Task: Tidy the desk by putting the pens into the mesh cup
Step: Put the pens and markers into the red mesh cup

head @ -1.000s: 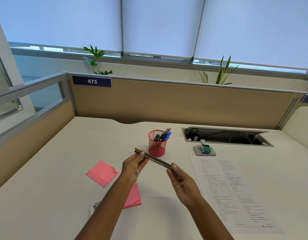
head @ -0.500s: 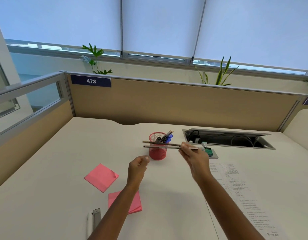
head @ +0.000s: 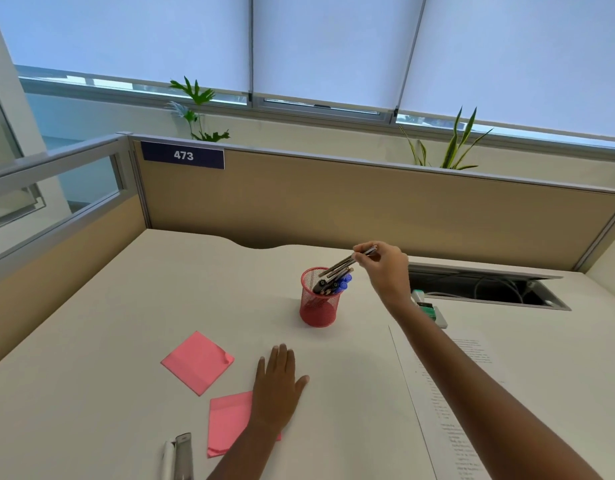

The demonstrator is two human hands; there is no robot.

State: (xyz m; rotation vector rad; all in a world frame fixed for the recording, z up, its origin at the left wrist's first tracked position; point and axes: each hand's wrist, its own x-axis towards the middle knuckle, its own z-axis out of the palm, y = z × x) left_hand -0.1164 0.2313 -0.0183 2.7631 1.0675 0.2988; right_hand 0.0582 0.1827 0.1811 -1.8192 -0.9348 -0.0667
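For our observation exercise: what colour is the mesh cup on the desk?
Red; the round wire-mesh cup shows best in the head view.

A red mesh cup point(head: 318, 306) stands upright on the worktop point(head: 167, 292), nearer its far edge and about midway across. Inside, black and blue-capped pens point(head: 337, 285) lean toward the right rim. Two slim dark pens point(head: 340, 264) slant above them, pinched at their upper ends, lower tips at the cup's mouth.

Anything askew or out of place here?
Nothing spilled or damaged. The farther pink pad has a curled corner, and it and the nearer pad lie at different angles. A white pen-like thing lies at the near edge, outside the mesh cup.
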